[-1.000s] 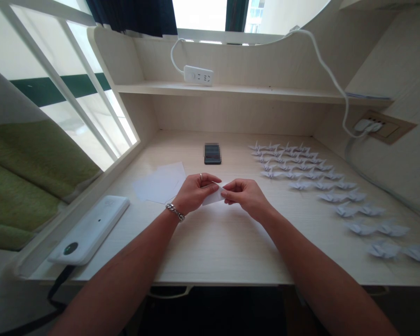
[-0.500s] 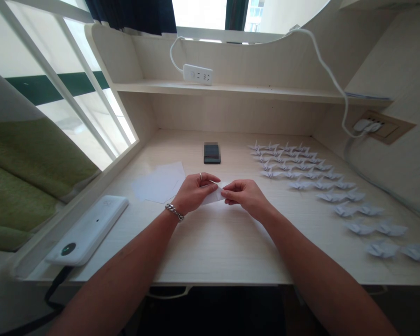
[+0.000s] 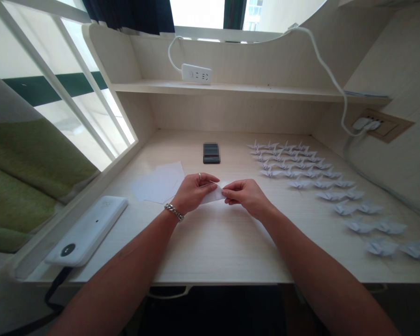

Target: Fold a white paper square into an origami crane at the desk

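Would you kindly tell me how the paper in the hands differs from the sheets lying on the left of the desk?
The held paper is folded and shows as a small piece, while the loose sheets lie flat and spread wider. The held paper is pinched by the left hand and the right hand; the loose sheets rest on the desk. Both are white.

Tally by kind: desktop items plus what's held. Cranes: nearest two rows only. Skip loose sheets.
Folded white paper cranes, nearest two rows: 4
White rectangular device with dark round spot: 1
Dark rectangular object: 1
White paper piece held in left hand and right hand: 1
Total: 7
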Demonstrator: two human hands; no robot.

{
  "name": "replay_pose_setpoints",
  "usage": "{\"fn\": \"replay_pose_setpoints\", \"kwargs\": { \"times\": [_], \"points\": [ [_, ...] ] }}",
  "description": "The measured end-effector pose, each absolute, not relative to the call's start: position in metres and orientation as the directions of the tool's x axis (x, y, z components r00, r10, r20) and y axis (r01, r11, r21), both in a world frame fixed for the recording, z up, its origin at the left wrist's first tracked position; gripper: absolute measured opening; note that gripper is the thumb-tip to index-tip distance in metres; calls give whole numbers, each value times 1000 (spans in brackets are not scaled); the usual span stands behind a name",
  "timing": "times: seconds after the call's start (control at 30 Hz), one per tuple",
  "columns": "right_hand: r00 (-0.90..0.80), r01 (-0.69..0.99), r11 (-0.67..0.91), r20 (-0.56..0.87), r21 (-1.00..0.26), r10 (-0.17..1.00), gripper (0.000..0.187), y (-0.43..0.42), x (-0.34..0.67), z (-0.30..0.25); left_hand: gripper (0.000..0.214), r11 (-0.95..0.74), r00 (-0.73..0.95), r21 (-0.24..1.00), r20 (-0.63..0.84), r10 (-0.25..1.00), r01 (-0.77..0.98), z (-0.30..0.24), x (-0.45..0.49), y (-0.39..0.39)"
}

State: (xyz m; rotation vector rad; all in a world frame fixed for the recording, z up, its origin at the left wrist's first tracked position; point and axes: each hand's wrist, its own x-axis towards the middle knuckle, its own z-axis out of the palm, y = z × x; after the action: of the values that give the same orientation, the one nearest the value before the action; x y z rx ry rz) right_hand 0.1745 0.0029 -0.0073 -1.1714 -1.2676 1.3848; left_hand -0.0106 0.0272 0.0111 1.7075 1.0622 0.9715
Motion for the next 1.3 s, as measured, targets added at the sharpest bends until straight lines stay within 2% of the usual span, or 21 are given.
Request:
{"fn": "replay_pose_setpoints", "kwargs": {
  "times": [0.33, 0.5, 0.67, 0.9, 1.1, 1.23, 1.3],
  "points": [
    [-134, 68, -20, -29, -997, 991, 25, -1, 171, 1, 26, -198, 279, 946, 123, 952, 257, 18, -9, 25],
    [-148, 56, -22, -31, -998, 988, 26, 1, 173, -2, 29, -141, 256, 980, 102, 961, 139, 19, -11, 27],
    [-153, 92, -7, -22, -996, 988, 25, 1, 175, 0, 38, -159, 341, 955, 66, 938, 252, 16, -11, 23],
    [-150, 104, 37, 21, -994, 988, 25, 0, 172, -1, 40, -95, 321, 979, 33, 947, 180, 16, -9, 22],
    [-141, 116, 84, 67, -990, 988, 28, 0, 173, 0, 32, -159, 344, 940, 48, 938, 302, 19, -10, 23],
    [-115, 60, 102, 95, -993, 989, 29, 0, 174, 0, 31, -149, 297, 954, 68, 952, 260, 20, -11, 24],
    [-101, 88, 140, 131, -986, 986, 28, 0, 173, -1, 31, -141, 311, 959, 60, 949, 245, 20, -12, 24]
  ]
}}
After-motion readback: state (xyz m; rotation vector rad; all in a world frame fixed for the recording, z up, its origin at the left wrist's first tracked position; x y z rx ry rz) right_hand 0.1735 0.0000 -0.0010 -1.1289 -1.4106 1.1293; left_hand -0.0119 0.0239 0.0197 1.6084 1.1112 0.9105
